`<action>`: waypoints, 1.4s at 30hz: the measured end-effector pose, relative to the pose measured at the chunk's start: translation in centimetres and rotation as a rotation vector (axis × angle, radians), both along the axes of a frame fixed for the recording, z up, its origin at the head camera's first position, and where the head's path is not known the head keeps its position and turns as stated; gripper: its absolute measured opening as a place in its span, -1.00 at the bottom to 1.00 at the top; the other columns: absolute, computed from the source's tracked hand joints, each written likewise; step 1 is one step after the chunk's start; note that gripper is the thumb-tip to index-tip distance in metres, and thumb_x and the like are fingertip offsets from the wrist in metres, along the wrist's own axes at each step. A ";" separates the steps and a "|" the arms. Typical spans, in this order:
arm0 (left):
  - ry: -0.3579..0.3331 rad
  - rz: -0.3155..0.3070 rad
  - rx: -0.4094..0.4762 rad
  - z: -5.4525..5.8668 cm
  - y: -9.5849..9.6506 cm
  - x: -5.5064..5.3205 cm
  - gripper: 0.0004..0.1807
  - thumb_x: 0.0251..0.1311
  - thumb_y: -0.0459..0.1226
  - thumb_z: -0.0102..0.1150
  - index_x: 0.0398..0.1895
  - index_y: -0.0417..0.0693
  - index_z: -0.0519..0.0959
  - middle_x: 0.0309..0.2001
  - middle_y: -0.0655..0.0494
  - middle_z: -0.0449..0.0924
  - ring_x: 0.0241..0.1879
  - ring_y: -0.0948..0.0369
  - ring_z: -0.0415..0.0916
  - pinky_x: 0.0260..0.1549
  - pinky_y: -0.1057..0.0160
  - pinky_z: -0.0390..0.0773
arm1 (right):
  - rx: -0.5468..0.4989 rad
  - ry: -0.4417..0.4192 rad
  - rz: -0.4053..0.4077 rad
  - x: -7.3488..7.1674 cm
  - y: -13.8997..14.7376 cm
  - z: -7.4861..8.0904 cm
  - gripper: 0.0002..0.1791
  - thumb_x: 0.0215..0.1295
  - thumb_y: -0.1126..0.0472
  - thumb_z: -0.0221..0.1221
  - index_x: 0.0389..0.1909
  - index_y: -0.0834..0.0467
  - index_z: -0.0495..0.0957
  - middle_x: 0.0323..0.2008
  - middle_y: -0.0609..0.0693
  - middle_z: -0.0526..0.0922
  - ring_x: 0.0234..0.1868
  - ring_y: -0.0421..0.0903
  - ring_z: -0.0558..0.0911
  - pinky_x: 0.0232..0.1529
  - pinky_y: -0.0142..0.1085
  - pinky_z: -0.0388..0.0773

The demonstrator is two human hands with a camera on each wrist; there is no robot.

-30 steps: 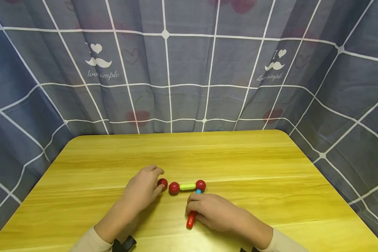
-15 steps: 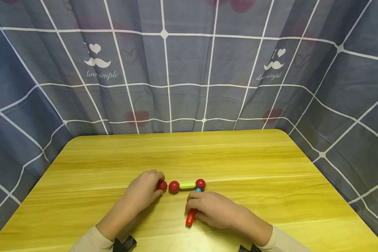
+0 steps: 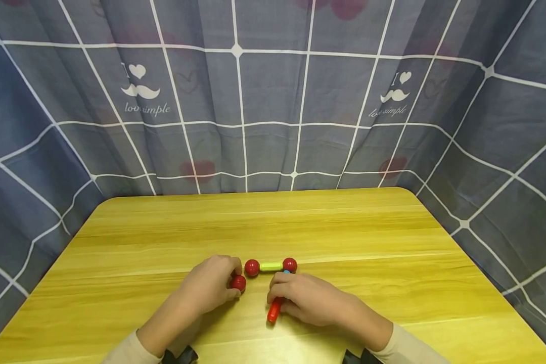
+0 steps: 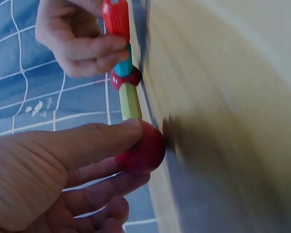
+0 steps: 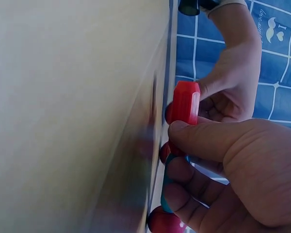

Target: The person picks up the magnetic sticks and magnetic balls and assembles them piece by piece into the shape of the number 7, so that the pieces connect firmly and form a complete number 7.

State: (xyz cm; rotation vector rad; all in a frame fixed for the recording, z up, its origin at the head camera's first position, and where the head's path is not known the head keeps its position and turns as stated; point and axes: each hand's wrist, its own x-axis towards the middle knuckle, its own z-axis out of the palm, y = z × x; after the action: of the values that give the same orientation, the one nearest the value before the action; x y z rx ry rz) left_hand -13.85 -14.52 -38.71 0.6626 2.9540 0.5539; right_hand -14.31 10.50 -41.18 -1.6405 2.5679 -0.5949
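Note:
My left hand (image 3: 211, 284) pinches a shiny red ball (image 3: 238, 284) between thumb and fingers, low over the table; the left wrist view shows the thumb lying against the ball (image 4: 148, 153). Left of centre lies a yellow-green stick (image 3: 271, 267) with a red ball (image 3: 252, 268) at its left end and another red ball (image 3: 289, 265) at its right end. My right hand (image 3: 307, 298) grips a red stick (image 3: 274, 310) between thumb and fingers. In line with it is a blue stick (image 5: 167, 189), partly hidden by the fingers, whose far end meets the right-hand ball.
The pieces lie on a wood-grain table (image 3: 368, 237) with rounded far corners. A grey-blue checked curtain (image 3: 273, 101) hangs behind it and along both sides. Black straps (image 3: 179, 355) circle the wrists below beige sleeves (image 3: 134, 349).
My left fingers have closed around the loose red ball and drawn it toward me, away from the row. My right hand has barely shifted, still holding the red stick.

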 end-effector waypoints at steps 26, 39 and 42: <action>-0.139 -0.222 0.074 0.3 1.7 2.1 -0.71 -0.17 -0.19 0.57 -0.45 0.06 0.59 -0.55 0.38 0.43 -0.56 0.41 0.31 -0.56 0.37 0.38 | 0.006 0.003 -0.020 -0.9 0.3 0.1 -0.87 0.29 0.16 0.28 -0.15 -0.02 0.62 -0.14 -0.26 0.51 -0.14 -0.38 0.51 -0.05 -0.54 0.41; -0.158 -0.277 0.075 0.4 2.6 3.0 -0.77 -0.15 -0.19 0.54 -0.49 0.10 0.60 -0.59 0.43 0.42 -0.59 0.45 0.30 -0.60 0.42 0.37 | 0.002 -0.004 -0.025 -0.8 0.1 0.0 -0.86 0.30 0.15 0.27 -0.14 -0.01 0.62 -0.14 -0.27 0.51 -0.15 -0.40 0.51 -0.06 -0.54 0.42; -0.160 -0.288 0.088 0.2 3.0 3.2 -0.76 -0.13 -0.18 0.54 -0.50 0.12 0.59 -0.59 0.45 0.42 -0.59 0.46 0.29 -0.60 0.44 0.37 | 0.001 -0.009 -0.021 -0.8 0.2 0.0 -0.87 0.30 0.15 0.27 -0.15 -0.02 0.62 -0.14 -0.27 0.51 -0.16 -0.40 0.50 -0.07 -0.55 0.42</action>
State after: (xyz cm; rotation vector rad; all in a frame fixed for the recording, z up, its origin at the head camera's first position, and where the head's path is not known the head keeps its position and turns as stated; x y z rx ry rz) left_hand -10.65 -11.51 -38.50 0.9814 2.6359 0.6755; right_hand -15.11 10.68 -41.21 -1.6083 2.5822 -0.6012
